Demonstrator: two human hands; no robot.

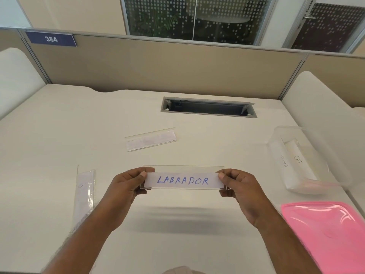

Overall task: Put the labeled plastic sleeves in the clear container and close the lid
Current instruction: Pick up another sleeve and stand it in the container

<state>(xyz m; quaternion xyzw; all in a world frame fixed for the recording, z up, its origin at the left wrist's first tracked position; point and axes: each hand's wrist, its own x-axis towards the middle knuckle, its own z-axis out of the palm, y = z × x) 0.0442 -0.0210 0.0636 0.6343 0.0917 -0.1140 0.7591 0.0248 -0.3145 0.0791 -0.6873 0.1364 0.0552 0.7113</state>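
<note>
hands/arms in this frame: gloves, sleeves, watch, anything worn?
Nothing worn that shows. The left hand and the right hand are bare, with no gloves, rings or watch visible. Both forearms are uncovered down to the frame's bottom edge, with no sleeve cuffs in view. Fingernails are short and unpainted.

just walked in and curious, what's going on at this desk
A person holds a clear plastic sleeve labeled LABRADOR by its ends, left hand on one end and right hand on the other, above the desk. The clear container at the right is open and already holds sleeves, one reading CAT. Its pink lid lies beside it. Two more sleeves lie on the desk: one farther back, one at the left.
</note>
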